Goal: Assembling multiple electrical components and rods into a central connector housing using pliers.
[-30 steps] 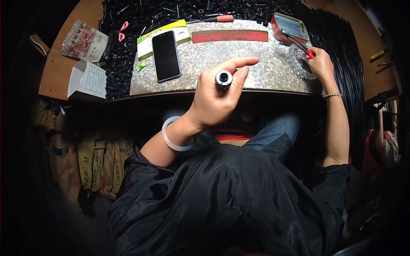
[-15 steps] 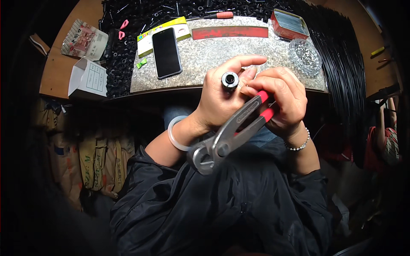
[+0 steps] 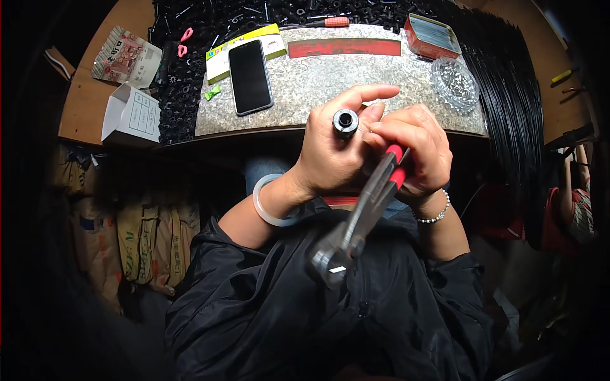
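A dark cylindrical part with a round metal ring at its open end (image 3: 345,123) is gripped in my left hand (image 3: 325,151), hollow end facing up. That hand's index finger stretches out to the right. Tucked in my right hand (image 3: 420,143) are the red handles of end-cutting pincers (image 3: 372,193), whose steel jaws point down over my lap. My right thumb and index finger pinch together beside my left thumb; anything small between them is too tiny to make out. The lower part of the cylinder is hidden by my palm.
On the speckled board (image 3: 305,95) lie a phone (image 3: 250,76), a red strip (image 3: 343,47), a red tin (image 3: 432,37) and a glass dish of small metal pieces (image 3: 454,86). Black rods (image 3: 508,95) hang over the right edge. A white box (image 3: 132,115) stands left.
The pincers have swung so their jaws sit lower and farther right, turned more edge-on. My right hand has rotated slightly; my left hand and the cylinder have shifted a little right.
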The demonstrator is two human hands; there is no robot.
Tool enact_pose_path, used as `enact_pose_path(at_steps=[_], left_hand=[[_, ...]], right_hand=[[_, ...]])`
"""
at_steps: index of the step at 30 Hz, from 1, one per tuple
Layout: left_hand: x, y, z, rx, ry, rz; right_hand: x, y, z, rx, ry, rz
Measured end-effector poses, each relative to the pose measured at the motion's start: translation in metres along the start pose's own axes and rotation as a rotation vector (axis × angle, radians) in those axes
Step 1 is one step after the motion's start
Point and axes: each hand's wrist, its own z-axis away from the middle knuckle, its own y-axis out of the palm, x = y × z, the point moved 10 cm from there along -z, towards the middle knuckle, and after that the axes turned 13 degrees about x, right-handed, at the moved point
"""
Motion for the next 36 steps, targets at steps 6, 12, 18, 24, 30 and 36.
enact_pose_path(at_steps=[6,12,18,24,30,36], left_hand=[[-0.009,0.002,-0.002,0.01,0.087,-0.069],[-0.007,0.001,-0.003,-0.004,0.074,-0.074],[0.001,0.002,-0.005,0.014,0.08,0.017],[0.0,0.0,-0.004,0.04,0.076,0.001],[-0.007,-0.004,-0.003,0.036,0.145,-0.12],[-0.006,-0.027,-0.009,-0.058,0.054,0.058]], right_hand=[[-0.003,-0.001,0.007,-0.086,-0.08,-0.116],[-0.012,0.005,0.011,-0.113,-0.072,-0.183],[-0.014,0.008,0.01,-0.143,-0.079,-0.197],[-0.014,0.009,0.007,-0.133,-0.076,-0.167],[-0.017,0.013,-0.009,0.016,0.002,-0.226],[-0.05,0.026,-0.033,0.264,0.475,-0.604]])
